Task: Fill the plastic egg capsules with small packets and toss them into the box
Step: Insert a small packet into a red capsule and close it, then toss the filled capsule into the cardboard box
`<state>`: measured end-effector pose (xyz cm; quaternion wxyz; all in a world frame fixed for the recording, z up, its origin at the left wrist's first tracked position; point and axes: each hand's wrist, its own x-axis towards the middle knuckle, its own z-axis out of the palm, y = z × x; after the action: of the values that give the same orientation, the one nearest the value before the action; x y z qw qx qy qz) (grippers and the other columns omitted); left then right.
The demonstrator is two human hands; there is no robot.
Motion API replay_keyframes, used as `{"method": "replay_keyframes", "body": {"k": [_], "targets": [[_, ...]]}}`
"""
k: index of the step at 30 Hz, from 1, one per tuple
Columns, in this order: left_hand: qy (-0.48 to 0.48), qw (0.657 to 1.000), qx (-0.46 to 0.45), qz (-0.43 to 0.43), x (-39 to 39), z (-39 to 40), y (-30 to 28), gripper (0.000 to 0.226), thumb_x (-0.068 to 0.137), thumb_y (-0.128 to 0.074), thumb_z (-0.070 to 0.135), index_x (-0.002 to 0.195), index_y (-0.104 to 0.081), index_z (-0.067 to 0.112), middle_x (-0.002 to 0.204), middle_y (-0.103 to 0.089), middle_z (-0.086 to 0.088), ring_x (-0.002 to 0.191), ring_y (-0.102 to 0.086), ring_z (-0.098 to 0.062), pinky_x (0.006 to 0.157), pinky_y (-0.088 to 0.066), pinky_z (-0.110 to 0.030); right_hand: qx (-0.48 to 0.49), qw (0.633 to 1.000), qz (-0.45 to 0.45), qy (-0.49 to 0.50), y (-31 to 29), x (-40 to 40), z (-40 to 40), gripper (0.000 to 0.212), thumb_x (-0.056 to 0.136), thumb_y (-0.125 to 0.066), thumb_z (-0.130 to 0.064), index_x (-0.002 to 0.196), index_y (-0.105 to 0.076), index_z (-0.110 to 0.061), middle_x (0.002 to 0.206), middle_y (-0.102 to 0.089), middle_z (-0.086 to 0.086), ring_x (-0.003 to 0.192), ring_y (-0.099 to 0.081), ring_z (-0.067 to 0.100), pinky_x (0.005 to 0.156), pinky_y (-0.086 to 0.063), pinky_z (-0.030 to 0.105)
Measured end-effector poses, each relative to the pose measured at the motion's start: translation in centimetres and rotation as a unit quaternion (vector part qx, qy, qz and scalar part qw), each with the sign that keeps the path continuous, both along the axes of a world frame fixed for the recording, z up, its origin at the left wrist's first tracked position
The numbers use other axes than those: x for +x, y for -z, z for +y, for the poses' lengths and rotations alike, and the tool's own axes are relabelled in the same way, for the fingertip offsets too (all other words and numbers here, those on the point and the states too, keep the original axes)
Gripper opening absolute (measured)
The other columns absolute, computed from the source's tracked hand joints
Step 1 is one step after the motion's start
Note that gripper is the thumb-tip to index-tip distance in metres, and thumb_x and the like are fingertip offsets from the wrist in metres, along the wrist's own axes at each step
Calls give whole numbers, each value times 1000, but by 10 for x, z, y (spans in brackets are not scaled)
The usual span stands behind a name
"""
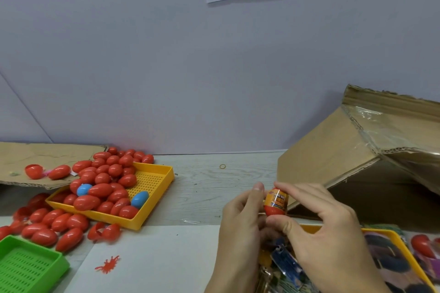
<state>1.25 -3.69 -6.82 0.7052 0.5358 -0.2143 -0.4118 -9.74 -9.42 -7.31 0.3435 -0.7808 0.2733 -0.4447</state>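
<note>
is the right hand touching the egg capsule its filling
Touching. The head view shows the right hand with its forefinger on top of the egg capsule and its thumb under it, while the left hand holds the other side.

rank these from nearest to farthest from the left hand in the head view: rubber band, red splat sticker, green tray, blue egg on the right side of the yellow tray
From the left hand:
1. Rubber band, just above it on the table.
2. Blue egg, to its left in the yellow tray.
3. Red splat sticker, lower left on the white sheet; close to the egg's distance, hard to separate.
4. Green tray, far lower left corner.
</note>
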Motion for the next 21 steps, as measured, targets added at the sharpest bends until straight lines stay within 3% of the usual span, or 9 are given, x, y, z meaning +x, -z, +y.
{"method": "replay_keyframes", "body": {"k": [4,8,10,13,17,21], "targets": [[8,999,-18,-37,1,1,-2,27,72,-82,36,77,-78,9,72,-67,-15,58,-59,-22,50,-50,-28,-23,999,21,32,1,0,-1,60,62,-89,-8,114,-71,-30,105,-60,-21,109,-48,-16,85,-32,-6],[27,999,-34,-12,1,1,-1,28,71,-72,30,83,-79,6,80,-71,-20,64,-64,-22,58,-55,-28,-11,999,28,23,-1,0,-1,67,64,-89,-11,111,-60,-48,106,-58,-26,109,-47,-19,84,-33,-6],[27,999,-39,7,2,1,-1,26,73,-69,26,83,-79,4,83,-72,-21,66,-67,-25,61,-58,-29,-3,1000,14,8,-2,0,-1,56,71,-85,-22,114,-59,-48,107,-59,-27,109,-51,-14,85,-39,-1],[-28,999,-39,18,6,1,-3,31,71,-72,23,91,-76,0,86,-74,-20,68,-70,-24,59,-57,-27,14,1000,-19,20,-7,-1,1,27,90,-59,-47,116,-62,-44,102,-64,-27,108,-55,-7,82,-45,11],[-121,992,-36,-16,14,0,-12,45,64,-78,28,100,-65,4,83,-76,-13,75,-74,-24,63,-53,-28,38,998,-16,56,-11,-3,-1,21,90,-51,-36,104,-61,-48,100,-61,-31,102,-54,-7,76,-40,6],[-105,992,4,-63,8,-16,-29,35,77,-77,26,99,-58,6,75,-75,-10,71,-74,-29,53,-57,-26,103,993,45,29,-9,-3,-3,20,90,-58,-31,83,-62,-50,80,-67,-24,95,-52,-17,73,-40,0]]}}
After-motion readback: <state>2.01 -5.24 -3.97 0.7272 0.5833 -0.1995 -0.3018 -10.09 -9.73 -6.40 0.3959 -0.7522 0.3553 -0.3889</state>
